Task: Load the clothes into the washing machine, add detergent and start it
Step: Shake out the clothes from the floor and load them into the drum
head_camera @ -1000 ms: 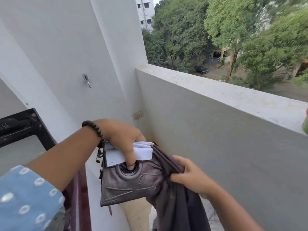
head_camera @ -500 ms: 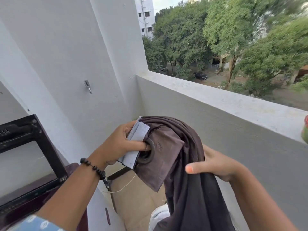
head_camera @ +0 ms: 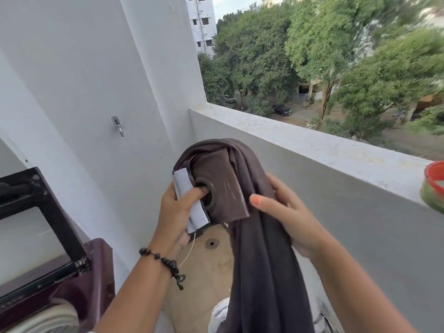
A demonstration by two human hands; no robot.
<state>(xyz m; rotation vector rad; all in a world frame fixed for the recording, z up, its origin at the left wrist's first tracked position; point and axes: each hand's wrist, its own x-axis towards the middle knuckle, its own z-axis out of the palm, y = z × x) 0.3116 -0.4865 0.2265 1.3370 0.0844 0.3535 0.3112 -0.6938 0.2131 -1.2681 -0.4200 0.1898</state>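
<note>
Curtain (head_camera: pixel 262 236), a dark brown one with metal rings along its stiff top band, hangs in the air between both hands, well above the balcony floor (head_camera: pixel 211 267) and to the right of the washing machine (head_camera: pixel 72 282). Its upper end is folded into a bundle, while the rest drops as one long fall past the lower edge of the view. The left hand (head_camera: pixel 177 212) grips the folded top band, its thumb pushed through one ring (head_camera: pixel 207 188) and the fingers (head_camera: pixel 168 200) curled behind the white lining; hooking the ring probably gives a firm hold on the stiffest part, so the bundle cannot unroll. The right hand (head_camera: pixel 286 212) is cupped against the far side of the fabric with fingers relaxed and slightly apart, more steadying than gripping, likely to gather the loose length before it goes in. A beaded bracelet (head_camera: pixel 165 263) sits on the left wrist. The machine, maroon, stands at the lower left against the white wall, its dark-framed lid (head_camera: pixel 48 212) raised, so the tub appears ready to receive the load. A low parapet (head_camera: pixel 312 140) bounds the balcony at the right, with a red and green container (head_camera: pixel 434 186) at its edge. Trees lie beyond.
</note>
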